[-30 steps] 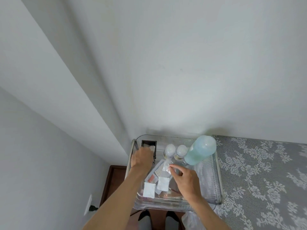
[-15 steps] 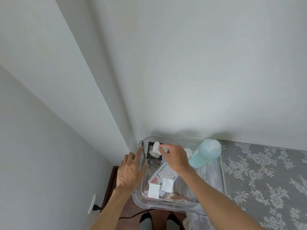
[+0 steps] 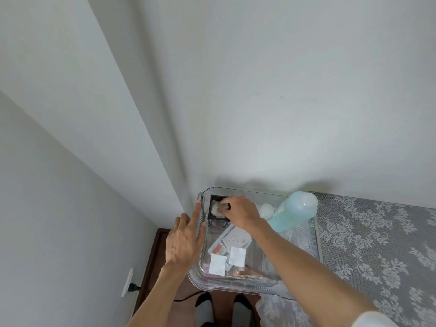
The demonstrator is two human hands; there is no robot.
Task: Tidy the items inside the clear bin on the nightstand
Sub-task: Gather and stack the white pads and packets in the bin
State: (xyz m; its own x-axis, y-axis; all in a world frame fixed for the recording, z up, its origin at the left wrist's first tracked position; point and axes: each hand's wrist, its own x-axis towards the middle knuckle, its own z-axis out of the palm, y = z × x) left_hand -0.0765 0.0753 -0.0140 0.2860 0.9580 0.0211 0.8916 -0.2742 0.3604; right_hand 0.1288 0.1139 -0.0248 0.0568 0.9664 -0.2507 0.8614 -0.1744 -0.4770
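Note:
A clear bin (image 3: 315, 234) stands on the lace-covered nightstand. A small black box (image 3: 213, 200) sits in its far left corner. My right hand (image 3: 243, 214) reaches into that box, fingers pinched on a white cotton pad (image 3: 215, 208). My left hand (image 3: 185, 241) rests flat against the bin's left wall, fingers spread, holding nothing. Two white square pads (image 3: 237, 256) and a patterned card (image 3: 237, 238) lie on the bin floor. A pale blue bottle (image 3: 292, 214) leans at the back right beside a white round cap (image 3: 266, 210).
Grey lace cloth (image 3: 377, 244) covers the nightstand to the right. White walls (image 3: 236, 90) close in behind and to the left. Dark wood floor (image 3: 155, 256) lies below, with a wall outlet and plug (image 3: 131, 285). My feet (image 3: 219, 310) show beneath the bin.
My right hand carried a white pad from the bin's middle to the black box and has lowered it inside. My left hand left the box and now presses on the bin's left wall.

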